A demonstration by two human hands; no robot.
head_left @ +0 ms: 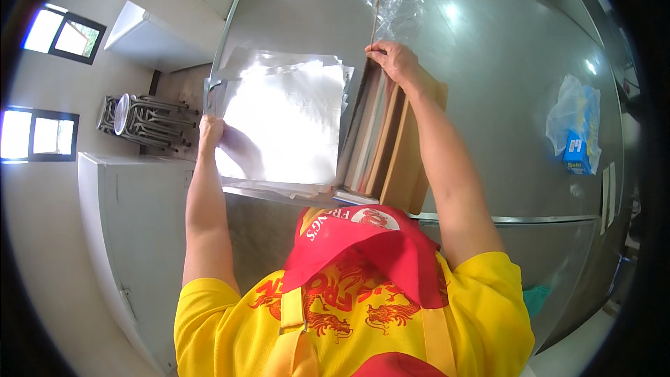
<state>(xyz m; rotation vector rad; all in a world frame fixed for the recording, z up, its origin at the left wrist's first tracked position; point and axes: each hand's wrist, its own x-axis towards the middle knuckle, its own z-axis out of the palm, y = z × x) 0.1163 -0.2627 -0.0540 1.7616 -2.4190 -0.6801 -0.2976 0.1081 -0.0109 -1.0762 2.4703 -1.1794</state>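
Observation:
A stack of shiny silvery sheets lies on a flat metal tray at the left of the steel table. My left hand is closed on the tray's left edge. Beside the stack, an open cardboard box holds several thin flat items in pale and brown layers. My right hand pinches the top of the box's upright left edge, near its far corner. Crumpled clear plastic lies just beyond that hand.
The steel table carries a blue carton in a thin plastic bag at the right. Stacked metal stools stand on the floor at left, near a white cabinet and windows.

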